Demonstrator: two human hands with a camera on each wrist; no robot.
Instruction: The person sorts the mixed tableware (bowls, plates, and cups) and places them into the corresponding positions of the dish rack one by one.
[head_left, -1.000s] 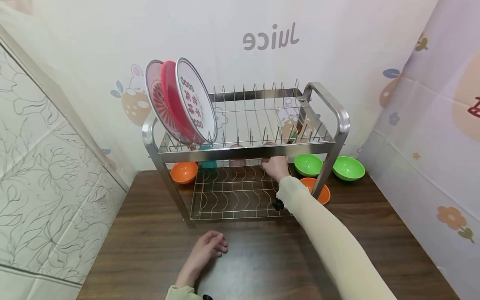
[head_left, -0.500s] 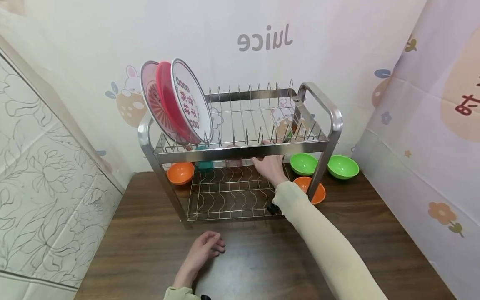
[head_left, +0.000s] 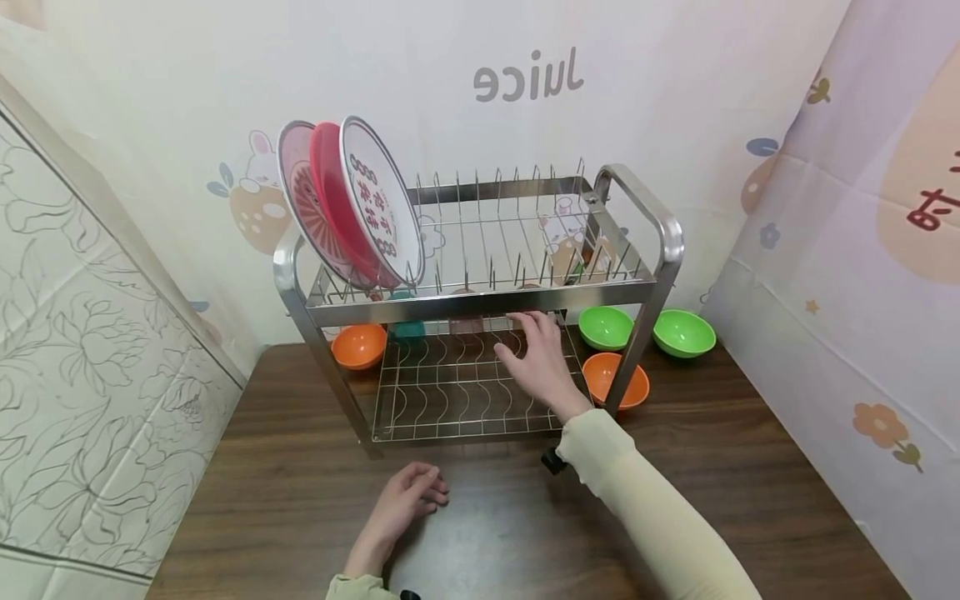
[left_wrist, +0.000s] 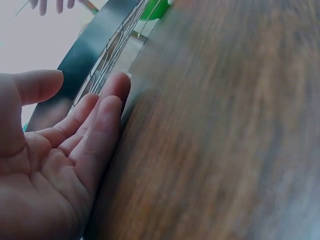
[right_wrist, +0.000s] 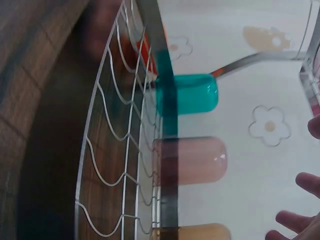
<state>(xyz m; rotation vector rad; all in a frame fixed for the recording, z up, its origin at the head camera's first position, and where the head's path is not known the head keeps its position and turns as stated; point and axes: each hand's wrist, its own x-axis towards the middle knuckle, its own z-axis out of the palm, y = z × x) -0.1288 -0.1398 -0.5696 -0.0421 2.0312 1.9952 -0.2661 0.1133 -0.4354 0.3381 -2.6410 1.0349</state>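
Note:
My right hand (head_left: 542, 367) hangs with spread fingers over the front part of the dish rack's (head_left: 480, 306) lower shelf, below the upper tier. It holds nothing. Along the back of that shelf, a teal cup (right_wrist: 196, 94), a pink cup (right_wrist: 202, 161) and an amber cup (right_wrist: 204, 233) stand in a row in the right wrist view. The amber one is cut off by the frame edge. In front of the rack, my left hand (head_left: 405, 498) rests on the wooden table (head_left: 495, 533), its fingers loosely bent around nothing.
Several plates, one white (head_left: 381, 200) and one red (head_left: 341, 200), lean at the upper tier's left end. An orange bowl (head_left: 358, 347) stands behind the left leg. Right of the rack sit another orange bowl (head_left: 632, 390) and green bowls, one green bowl (head_left: 684, 333) outermost.
My right hand has drawn back from the amber cup toward the rack's front, and its fingers have spread. The left hand stays put. The head view has shifted slightly.

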